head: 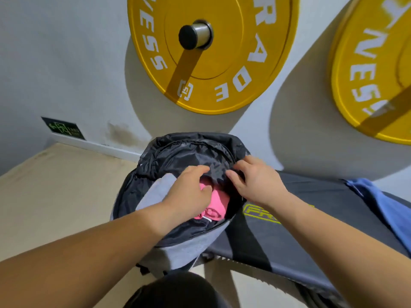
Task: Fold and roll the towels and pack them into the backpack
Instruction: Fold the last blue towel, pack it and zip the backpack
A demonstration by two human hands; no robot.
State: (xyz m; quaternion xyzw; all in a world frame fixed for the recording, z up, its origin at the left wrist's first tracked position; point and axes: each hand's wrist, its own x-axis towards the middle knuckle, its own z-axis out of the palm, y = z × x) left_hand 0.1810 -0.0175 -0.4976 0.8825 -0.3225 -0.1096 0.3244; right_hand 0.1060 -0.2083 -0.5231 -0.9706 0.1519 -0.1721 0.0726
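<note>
Our two bare forearms reach forward and converge, wrists nearly straight. Our left hand (189, 190) lies palm down, fingers curled under, thumb stretched forward; whether it grips anything we cannot tell. Our right hand (255, 181) sits just beside it, knuckles up, fingertips curled, pinching the black lining of the backpack (189, 150).

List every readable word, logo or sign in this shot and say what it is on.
"ESS" and "RADE", cut off: centre yellow plate.
"NES", cut off: right yellow plate.
"FR", rest hidden by right forearm: black pad.
Green wall sign: arrow and running figure; its small print is blurred.
</note>
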